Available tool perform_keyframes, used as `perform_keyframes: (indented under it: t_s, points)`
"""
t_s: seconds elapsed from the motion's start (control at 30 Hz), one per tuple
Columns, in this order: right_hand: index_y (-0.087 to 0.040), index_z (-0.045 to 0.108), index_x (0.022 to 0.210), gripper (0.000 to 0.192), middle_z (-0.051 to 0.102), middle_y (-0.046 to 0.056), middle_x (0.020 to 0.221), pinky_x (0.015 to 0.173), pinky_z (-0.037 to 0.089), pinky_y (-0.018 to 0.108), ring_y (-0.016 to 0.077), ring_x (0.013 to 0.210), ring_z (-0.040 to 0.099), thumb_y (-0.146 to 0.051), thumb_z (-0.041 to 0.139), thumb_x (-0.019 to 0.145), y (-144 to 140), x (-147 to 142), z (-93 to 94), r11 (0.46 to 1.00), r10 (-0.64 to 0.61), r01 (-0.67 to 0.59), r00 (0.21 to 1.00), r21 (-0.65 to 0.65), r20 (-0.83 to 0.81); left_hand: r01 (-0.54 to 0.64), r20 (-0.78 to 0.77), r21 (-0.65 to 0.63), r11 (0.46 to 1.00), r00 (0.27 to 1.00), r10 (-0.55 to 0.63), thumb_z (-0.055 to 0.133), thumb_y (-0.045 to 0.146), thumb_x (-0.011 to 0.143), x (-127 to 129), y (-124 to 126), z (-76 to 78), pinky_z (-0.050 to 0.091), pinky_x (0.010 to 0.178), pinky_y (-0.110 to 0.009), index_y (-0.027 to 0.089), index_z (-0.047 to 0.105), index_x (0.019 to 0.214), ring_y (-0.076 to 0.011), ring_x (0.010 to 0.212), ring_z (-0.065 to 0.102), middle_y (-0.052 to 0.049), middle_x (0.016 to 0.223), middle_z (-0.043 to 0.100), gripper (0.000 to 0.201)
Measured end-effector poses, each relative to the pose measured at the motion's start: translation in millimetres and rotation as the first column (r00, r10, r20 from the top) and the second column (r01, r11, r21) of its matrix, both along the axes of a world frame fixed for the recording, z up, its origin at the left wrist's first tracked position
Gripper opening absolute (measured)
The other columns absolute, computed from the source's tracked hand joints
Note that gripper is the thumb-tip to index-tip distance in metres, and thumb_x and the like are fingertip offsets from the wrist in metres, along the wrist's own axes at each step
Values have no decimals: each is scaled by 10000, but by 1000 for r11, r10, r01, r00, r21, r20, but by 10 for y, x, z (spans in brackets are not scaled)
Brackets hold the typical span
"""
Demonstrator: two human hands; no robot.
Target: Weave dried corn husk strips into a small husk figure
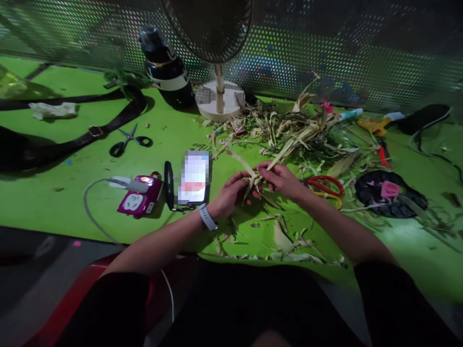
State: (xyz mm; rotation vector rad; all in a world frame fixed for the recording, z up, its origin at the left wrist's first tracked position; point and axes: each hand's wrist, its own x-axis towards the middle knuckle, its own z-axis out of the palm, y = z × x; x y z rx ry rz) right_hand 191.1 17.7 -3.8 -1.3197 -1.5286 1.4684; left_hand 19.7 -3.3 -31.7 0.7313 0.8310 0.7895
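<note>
A small knotted bundle of pale dried husk strips (255,179) is between my two hands, above the green tabletop. My left hand (233,193) is closed around its left side, with a light watch band on the wrist. Pinched on the right side of the same bundle is my right hand (279,179), its thumb and index finger at a strip that runs up and to the right. Loose strip ends stick out below and to the upper left. Beside my right wrist lie scissors with red and yellow handles (327,185), their blades partly hidden.
A heap of dried husks (307,125) spreads behind my hands, with scraps along the front edge. Leftward are a lit phone (195,176), a purple power adapter (140,195) and black scissors (130,140). Behind stand a dark bottle (170,74) and a fan (220,99); a glue gun (376,126) lies right.
</note>
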Motion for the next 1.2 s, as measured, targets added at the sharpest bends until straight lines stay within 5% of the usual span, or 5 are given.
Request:
perform_keyframes:
  t_s: [0.13, 0.27, 0.53, 1.03, 1.2]
  points:
    - [-149, 642, 766, 397, 565, -24, 604, 489, 388, 230, 89, 513, 471, -532, 700, 676, -57, -53, -24, 996, -80, 80, 997, 44, 1, -56, -274, 319, 946, 950, 149, 571, 351, 819, -36, 14, -23, 464, 654, -229, 191, 508, 946, -115, 754, 573, -8, 865, 595, 214]
    - [-154, 628, 714, 415, 539, -28, 563, 477, 393, 237, 95, 497, 471, -558, 705, 663, -75, -40, 25, 984, -168, 170, 985, 45, -39, 45, -448, 686, 727, 813, 372, 531, 360, 864, -101, 30, 40, 421, 669, -242, 175, 517, 829, -115, 742, 500, -21, 828, 539, 189]
    - [-169, 584, 639, 409, 514, -46, 509, 450, 366, 223, 77, 444, 455, -556, 716, 646, -61, -61, -46, 979, -203, 202, 963, -27, -178, 388, -576, 797, 462, 719, 389, 535, 247, 851, -125, 35, -12, 399, 627, -247, 150, 551, 872, -118, 668, 501, -20, 743, 558, 101]
    - [-137, 628, 793, 353, 549, -51, 605, 530, 346, 210, 75, 557, 461, -399, 778, 611, -87, -49, -50, 998, -13, 9, 998, -59, -65, 219, -347, 448, 867, 936, -57, 559, 442, 839, -83, -25, 42, 402, 441, -179, 163, 471, 852, -53, 431, 480, 58, 588, 519, 293]
    - [-128, 630, 734, 357, 573, -44, 594, 501, 325, 199, 61, 531, 459, -354, 825, 537, -33, -9, -6, 990, -58, 37, 987, -139, -150, 246, -255, 292, 924, 951, -173, 613, 466, 797, -98, 5, 121, 387, 378, -147, 164, 462, 821, -42, 373, 475, 66, 533, 555, 339]
